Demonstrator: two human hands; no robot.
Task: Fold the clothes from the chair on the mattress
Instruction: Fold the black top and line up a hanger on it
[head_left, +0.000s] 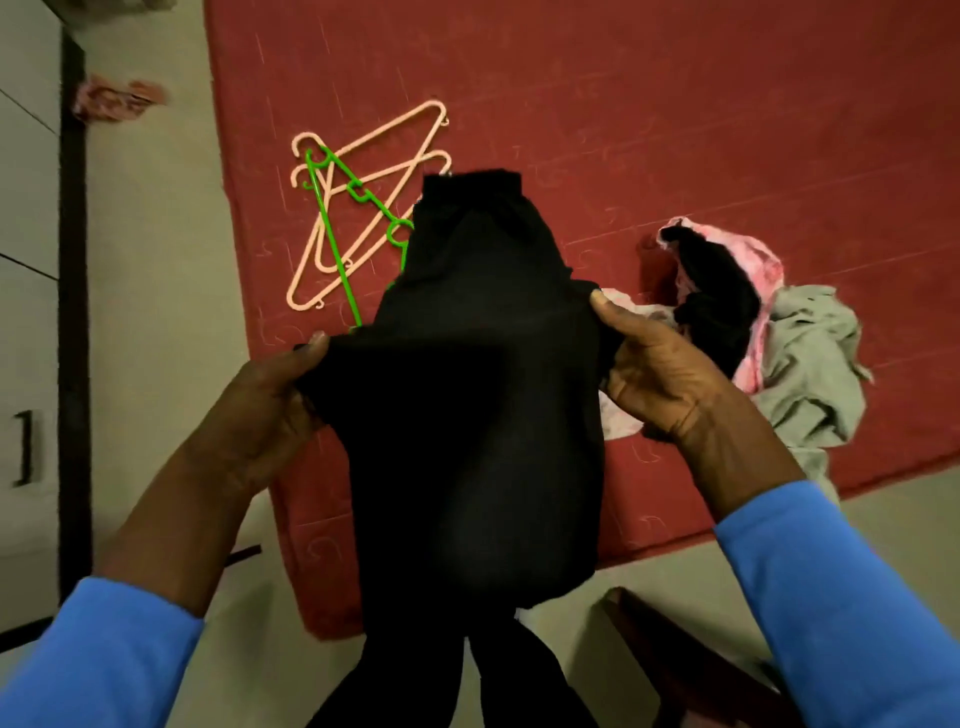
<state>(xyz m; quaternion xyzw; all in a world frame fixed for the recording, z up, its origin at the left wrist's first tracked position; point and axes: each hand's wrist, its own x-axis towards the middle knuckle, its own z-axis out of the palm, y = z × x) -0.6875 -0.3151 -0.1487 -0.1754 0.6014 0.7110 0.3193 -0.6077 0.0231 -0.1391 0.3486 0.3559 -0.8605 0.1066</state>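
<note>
The left grip (265, 400) and the right grip (660, 379) each clenched an edge of the black garment (467, 415), thumbs on top. They held it spread at the centre of the frame, above the near corner of the red mattress (675, 130). Its lower end hung toward the bottom edge. Pink hangers (387, 171) and a green hanger (335, 244) lay on the mattress to the upper left of the garment. A crumpled pile of clothes (810, 353) lay on the mattress at right.
</note>
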